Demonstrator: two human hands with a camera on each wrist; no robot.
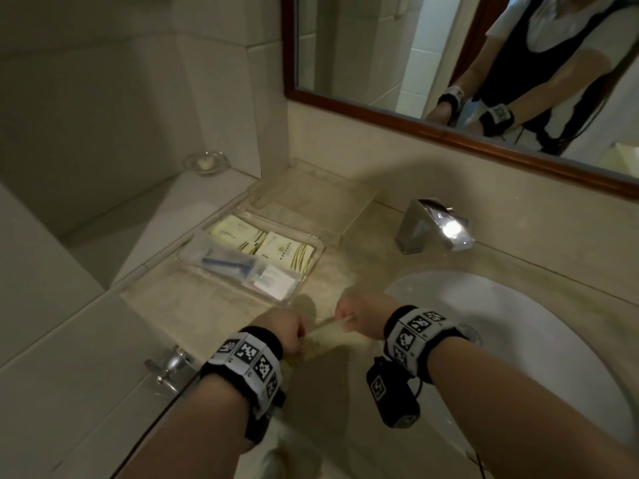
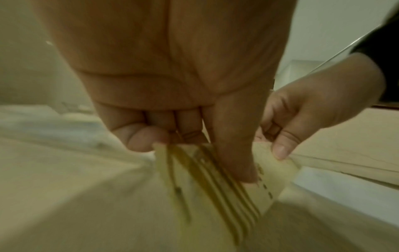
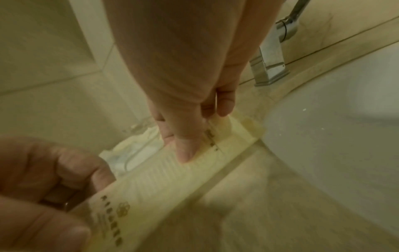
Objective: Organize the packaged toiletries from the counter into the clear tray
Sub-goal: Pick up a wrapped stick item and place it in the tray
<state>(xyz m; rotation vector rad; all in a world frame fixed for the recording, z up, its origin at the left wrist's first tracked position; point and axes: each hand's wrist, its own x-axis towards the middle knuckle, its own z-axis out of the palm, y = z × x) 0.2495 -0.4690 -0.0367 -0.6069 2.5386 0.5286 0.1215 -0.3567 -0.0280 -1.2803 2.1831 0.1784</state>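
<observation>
A long cream packet (image 1: pixel 328 337) with gold stripes and printing hangs just above the counter, held at both ends. My left hand (image 1: pixel 294 331) grips its near end, thumb on top (image 2: pixel 235 162). My right hand (image 1: pixel 349 319) pinches the far end, thumb pressed on the packet (image 3: pixel 185 150). The packet (image 3: pixel 172 179) shows its printed end by the left hand's fingers (image 3: pixel 64 170). Beyond the hands lies the clear tray (image 1: pixel 321 247). It holds cream packets (image 1: pixel 273 247), a blue item in a clear wrap (image 1: pixel 224 261) and a white sachet (image 1: pixel 276 281).
A white sink basin (image 1: pixel 518 340) lies to the right, with a chrome faucet (image 1: pixel 432 226) behind it. Another clear tray or lid (image 1: pixel 304 195) sits behind the tray. A glass soap dish (image 1: pixel 207 162) stands far left, a metal knob (image 1: pixel 173 364) near left.
</observation>
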